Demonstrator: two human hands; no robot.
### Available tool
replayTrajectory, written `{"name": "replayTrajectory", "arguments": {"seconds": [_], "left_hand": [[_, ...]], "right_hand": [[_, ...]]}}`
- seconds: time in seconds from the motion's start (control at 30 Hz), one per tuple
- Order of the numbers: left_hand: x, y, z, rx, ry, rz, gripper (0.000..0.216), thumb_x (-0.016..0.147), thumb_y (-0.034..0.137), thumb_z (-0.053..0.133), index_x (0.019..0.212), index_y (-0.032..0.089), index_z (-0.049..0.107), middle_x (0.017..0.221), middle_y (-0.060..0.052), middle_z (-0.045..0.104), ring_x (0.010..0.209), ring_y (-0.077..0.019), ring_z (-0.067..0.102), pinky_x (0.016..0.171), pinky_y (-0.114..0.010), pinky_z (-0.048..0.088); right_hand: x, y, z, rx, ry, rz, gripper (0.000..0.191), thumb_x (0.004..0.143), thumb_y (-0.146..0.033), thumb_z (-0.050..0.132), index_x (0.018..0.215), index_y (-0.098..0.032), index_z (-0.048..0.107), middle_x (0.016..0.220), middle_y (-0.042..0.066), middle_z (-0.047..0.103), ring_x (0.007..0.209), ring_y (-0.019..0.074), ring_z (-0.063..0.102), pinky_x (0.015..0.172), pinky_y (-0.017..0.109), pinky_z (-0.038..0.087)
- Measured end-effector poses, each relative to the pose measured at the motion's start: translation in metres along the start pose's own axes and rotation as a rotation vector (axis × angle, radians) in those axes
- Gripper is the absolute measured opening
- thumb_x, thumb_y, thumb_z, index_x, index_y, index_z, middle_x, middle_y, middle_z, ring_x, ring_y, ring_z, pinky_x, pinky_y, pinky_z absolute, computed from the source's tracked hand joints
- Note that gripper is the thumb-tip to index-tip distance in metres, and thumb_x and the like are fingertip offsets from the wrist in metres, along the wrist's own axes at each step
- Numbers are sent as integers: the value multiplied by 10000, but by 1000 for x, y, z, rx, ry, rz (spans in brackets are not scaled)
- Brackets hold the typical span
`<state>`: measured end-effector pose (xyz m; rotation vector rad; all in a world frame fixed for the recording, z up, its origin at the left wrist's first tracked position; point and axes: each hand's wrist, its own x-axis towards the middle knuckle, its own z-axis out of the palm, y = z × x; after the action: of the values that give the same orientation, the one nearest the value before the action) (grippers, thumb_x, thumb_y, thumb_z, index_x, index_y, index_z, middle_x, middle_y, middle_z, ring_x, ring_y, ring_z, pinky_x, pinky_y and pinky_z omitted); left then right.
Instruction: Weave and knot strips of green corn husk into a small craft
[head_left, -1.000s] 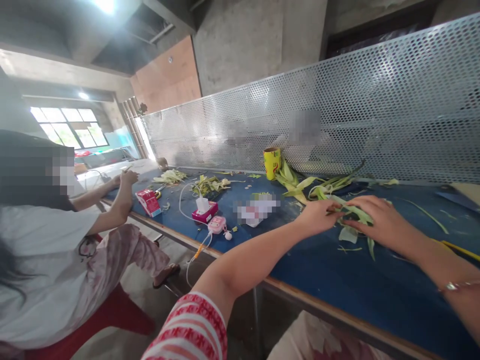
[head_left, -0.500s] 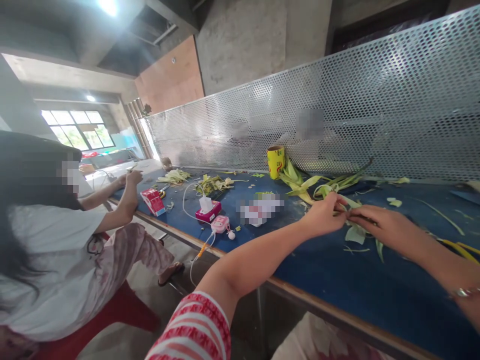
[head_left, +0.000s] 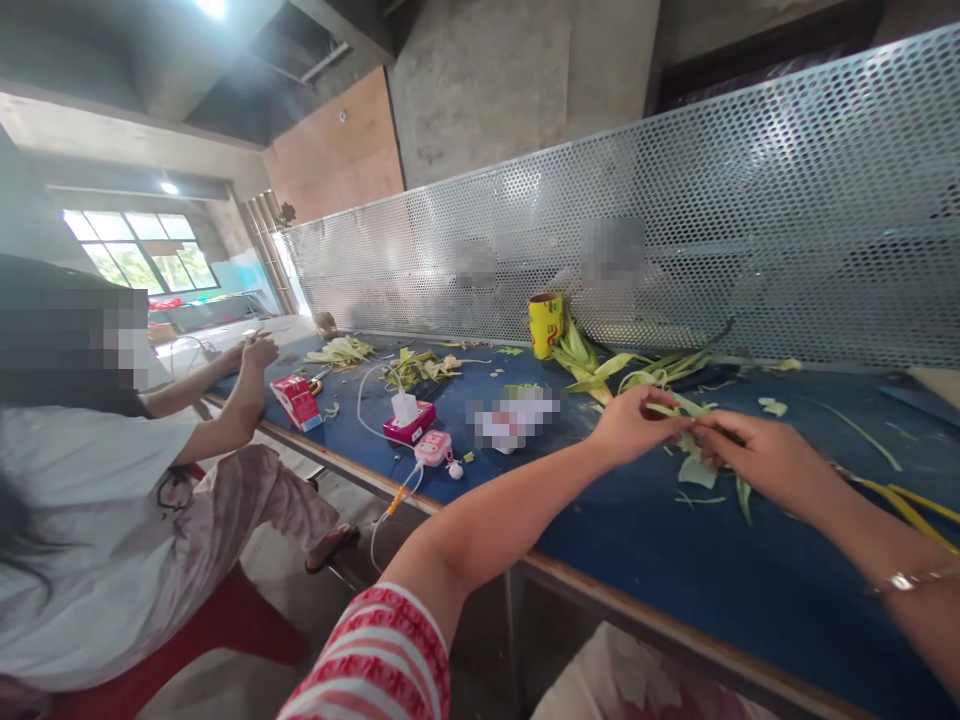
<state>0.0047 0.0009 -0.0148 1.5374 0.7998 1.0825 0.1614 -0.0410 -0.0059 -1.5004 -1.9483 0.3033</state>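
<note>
My left hand pinches one part of a pale green strip that looks like corn husk. Fingertips nearly meeting the left ones, my right hand is closed on the same strip. Below the hands, loose husk pieces lie on the blue tabletop. Just beyond my left hand spreads a heap of long green husk leaves. The exact grip is partly hidden by my fingers.
Yellow-handled scissors lie beside my right forearm. A yellow cylinder stands by the perforated metal screen. Left are a pink charger case, a magenta box, a red box and a seated person.
Both hands stay together on the husk strip; the left fingers have opened slightly into a looser pinch. The whole view has shifted a little, so things appear further left.
</note>
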Motion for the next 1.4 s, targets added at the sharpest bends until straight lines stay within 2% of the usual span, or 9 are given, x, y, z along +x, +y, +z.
{"name": "replayTrajectory", "arguments": {"seconds": [0.2,0.3,0.37,0.5,0.8,0.9,1.03,1.2,1.4], "left_hand": [[6,-4,-2,-243,-102,40,505,482,474,814,767,105,620,611,29,593,555,-58,546,660,-274,462],[8,-7,-4,-233,-117,39,464,546,462,790,803,99,659,641,14,607,570,-56,545,654,-262,454],[9,-7,-5,-146,-147,43,396,611,413,767,832,97,676,655,6,614,573,-57,544,657,-260,459],[8,-2,-5,-14,-127,99,325,668,359,737,859,100,689,638,5,613,548,-65,531,622,-253,460],[5,7,-4,-137,-160,45,350,633,387,761,797,100,644,647,-1,625,560,-60,550,616,-234,471],[6,7,-2,-64,-99,64,290,669,358,735,754,109,612,607,16,599,528,-58,531,594,-231,458],[6,7,-4,144,10,144,237,752,323,649,650,132,553,523,36,541,489,-62,489,549,-216,402],[4,9,-4,333,114,207,225,794,238,570,596,150,514,520,37,507,509,-73,463,558,-221,378],[6,8,-2,224,149,167,174,801,218,554,649,161,492,605,24,544,571,-88,529,609,-235,450]], "right_hand": [[-2,-6,-2,88,38,10,298,752,-470,427,634,-225,547,608,43,628,594,211,615,623,327,443],[-1,-6,-1,160,49,29,304,751,-482,449,636,-216,542,597,40,614,565,193,592,594,313,449],[1,-4,0,169,62,0,269,754,-442,455,647,-212,546,597,31,609,551,180,580,589,309,447],[4,-1,2,228,61,-11,218,753,-394,453,676,-216,553,586,15,605,520,165,570,560,296,456],[8,0,1,288,46,-33,219,769,-361,449,622,-212,514,543,4,589,452,142,540,487,269,441],[6,-3,1,279,47,-43,214,781,-353,452,635,-212,521,545,5,595,445,142,537,480,266,428],[4,-8,3,204,60,-72,216,806,-337,445,641,-214,511,545,4,595,446,145,536,501,270,409],[4,-8,10,125,116,-160,190,810,-288,441,642,-217,494,553,5,588,490,151,550,557,276,400],[6,-7,10,140,108,-176,174,824,-290,435,694,-216,525,566,6,577,542,164,557,583,280,402]]}}
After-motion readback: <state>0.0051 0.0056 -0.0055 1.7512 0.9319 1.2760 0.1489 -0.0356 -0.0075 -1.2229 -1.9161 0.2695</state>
